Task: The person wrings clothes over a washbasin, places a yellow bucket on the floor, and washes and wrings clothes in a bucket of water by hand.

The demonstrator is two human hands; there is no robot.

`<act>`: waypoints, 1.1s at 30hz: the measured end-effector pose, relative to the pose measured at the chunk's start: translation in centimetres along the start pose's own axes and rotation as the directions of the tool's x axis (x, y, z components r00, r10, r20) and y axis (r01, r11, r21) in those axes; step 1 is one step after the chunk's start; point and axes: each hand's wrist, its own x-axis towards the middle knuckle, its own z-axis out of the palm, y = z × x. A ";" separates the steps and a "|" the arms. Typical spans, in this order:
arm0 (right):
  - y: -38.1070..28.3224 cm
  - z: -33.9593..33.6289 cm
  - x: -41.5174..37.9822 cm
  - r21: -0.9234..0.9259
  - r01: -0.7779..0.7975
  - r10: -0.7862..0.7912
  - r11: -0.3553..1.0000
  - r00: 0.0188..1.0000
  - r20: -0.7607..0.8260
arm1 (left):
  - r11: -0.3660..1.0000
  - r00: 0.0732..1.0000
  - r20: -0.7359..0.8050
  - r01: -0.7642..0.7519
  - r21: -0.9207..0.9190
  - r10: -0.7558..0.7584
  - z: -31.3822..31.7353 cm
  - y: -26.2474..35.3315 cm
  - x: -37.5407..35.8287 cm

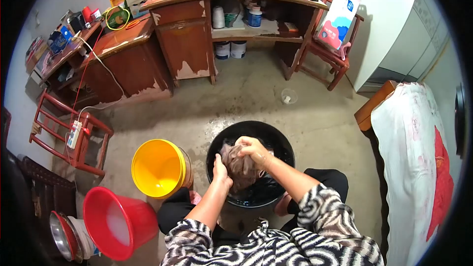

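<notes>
A wet, brownish-grey cloth [240, 171] is bunched between my two hands, over a round black basin [290, 148] on the floor. My right hand [253, 149] grips the cloth's upper part with curled fingers. On the other side, my left hand [221, 171] presses against the cloth's left edge, fingers pointing up and partly hidden by the fabric. Dark, shiny water [268, 187] shows in the basin below the cloth. The cloth's exact kind is not clear from its crumpled shape.
Left of the basin stand a yellow bucket [156, 168] and a red bucket [140, 224] holding whitish liquid. Metal bowls [61, 236] are at the far left. A small clear cup [289, 96] sits on the floor ahead. A bed [404, 167] lies right; a wooden desk [182, 44] stands ahead.
</notes>
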 end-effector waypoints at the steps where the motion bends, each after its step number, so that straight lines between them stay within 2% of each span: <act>1: 0.0 0.8 -0.9 -0.010 0.050 -0.050 0.999 0.999 0.003 | 0.993 0.992 0.100 0.082 -0.087 -0.074 0.9 0.6 -0.8; 2: 0.1 1.7 -1.8 -0.004 0.087 -0.087 0.996 0.996 0.014 | 0.971 0.969 0.205 0.176 -0.161 -0.141 1.9 1.4 -2.4; 3: 0.4 2.7 -2.7 -0.146 0.205 -0.202 0.968 0.979 0.031 | 0.980 0.964 0.189 0.196 -0.032 -0.187 2.0 2.0 -3.5; 4: 0.8 3.8 -3.3 -0.280 0.314 -0.309 0.907 0.949 0.065 | 0.981 0.893 0.427 0.184 -0.063 -0.141 0.6 1.5 -2.1; 5: 1.6 4.7 -3.8 -0.403 0.410 -0.413 0.819 0.907 0.083 | 0.913 0.704 0.708 0.325 -0.245 -0.061 0.6 0.8 -1.8; 6: 2.1 5.3 -4.2 -0.515 0.489 -0.509 0.704 0.853 0.115 | 0.790 0.453 0.885 0.503 -0.350 0.103 0.5 0.1 -1.5; 7: 1.1 6.6 -5.6 -0.629 0.411 -0.449 0.660 0.887 0.109 | 0.872 0.511 0.852 0.358 -0.333 0.115 -1.4 -0.8 0.2; 8: 1.7 6.9 -5.6 -0.735 0.503 -0.597 0.455 0.785 0.168 | 0.872 0.510 0.853 0.363 -0.329 0.110 -2.3 -1.5 1.4; 10: 2.4 6.5 -5.2 -0.835 0.482 -0.606 0.265 0.757 0.244 | 0.908 0.707 0.707 0.283 -0.307 0.019 -3.1 -2.6 2.8; 11: 2.6 6.1 -4.7 -0.848 0.458 -0.644 0.267 0.739 0.197 | 0.939 0.728 0.642 -0.007 -0.345 0.242 -1.3 -2.8 1.5; 12: 2.8 5.6 -4.1 -0.859 0.436 -0.678 0.270 0.720 0.152 | 0.884 0.681 0.569 -0.298 -0.359 0.461 0.8 -2.7 -1.1; 13: 3.3 5.1 -3.0 -0.870 0.444 -0.737 0.215 0.659 0.153 | 0.954 0.900 0.406 -0.033 -0.299 0.158 1.1 -1.4 -3.9; 14: 3.4 4.3 -2.3 -0.854 0.463 -0.727 0.237 0.668 0.161 | 0.975 0.928 0.329 -0.115 -0.191 0.174 0.2 -1.6 -2.3; 16: 3.4 2.9 -1.4 -0.933 0.307 -0.700 0.188 0.708 0.092 | 0.989 0.916 0.387 -0.050 -0.142 0.102 -1.1 -1.5 1.0; 17: 3.4 1.3 -0.3 -0.954 0.230 -0.697 0.193 0.717 0.032 | 1.000 0.998 -0.062 -0.031 0.005 0.031 4.6 0.4 -5.7; 18: 3.3 -0.3 0.4 -0.968 0.155 -0.692 0.199 0.721 -0.027 | 0.990 0.997 -0.061 -0.045 0.134 0.053 5.4 0.8 -7.1; 20: 2.8 -1.6 0.6 -0.970 0.200 -0.673 0.141 0.738 0.054 | 0.989 0.996 0.044 -0.079 0.125 0.074 4.4 0.2 -6.5; 21: 2.5 -2.2 0.9 -0.986 0.123 -0.618 0.115 0.785 0.026 | 0.983 0.990 0.018 -0.144 0.113 0.143 4.4 -0.3 -6.4; 22: 2.2 -2.8 1.4 -0.995 0.048 -0.568 0.086 0.823 -0.009 | 0.984 0.990 0.012 -0.141 0.108 0.141 4.0 -0.3 -6.3; 24: 2.2 -3.7 2.5 -0.949 -0.147 -0.568 0.279 0.772 -0.286 | 0.986 0.989 -0.042 -0.138 0.090 0.142 2.9 0.6 -5.9; 25: 2.3 -4.1 2.8 -0.938 -0.222 -0.507 0.265 0.796 -0.331 | 0.992 0.995 0.052 -0.092 0.090 0.088 2.3 1.3 -6.1; 26: 3.1 -3.9 3.1 -0.939 -0.218 -0.502 0.265 0.800 -0.328 | 0.992 0.995 0.045 -0.094 0.087 0.091 2.2 1.2 -6.2; 28: 5.3 -3.2 3.0 -0.995 -0.096 -0.424 0.031 0.900 -0.100 | 0.906 0.967 -0.192 -0.073 0.418 0.166 2.4 0.2 -6.2; 29: 5.8 -2.2 2.6 -0.991 0.000 -0.277 -0.137 0.960 0.038 | 0.877 0.965 -0.194 -0.065 0.477 0.177 1.4 -0.7 -4.9; 30: 8.3 -2.5 2.7 -0.971 0.131 -0.364 -0.202 0.910 0.198 | 0.844 0.962 -0.198 -0.055 0.534 0.188 0.3 -1.6 -3.5; 32: 9.9 -2.4 2.6 -0.920 0.245 -0.302 -0.306 0.891 0.338 | 0.960 0.986 -0.113 -0.086 0.265 0.120 2.0 -1.0 -5.6; 33: 9.9 -2.3 2.6 -0.912 0.220 -0.100 -0.347 0.958 0.269 | 0.953 0.981 -0.176 -0.025 0.303 0.081 2.9 -0.3 -6.5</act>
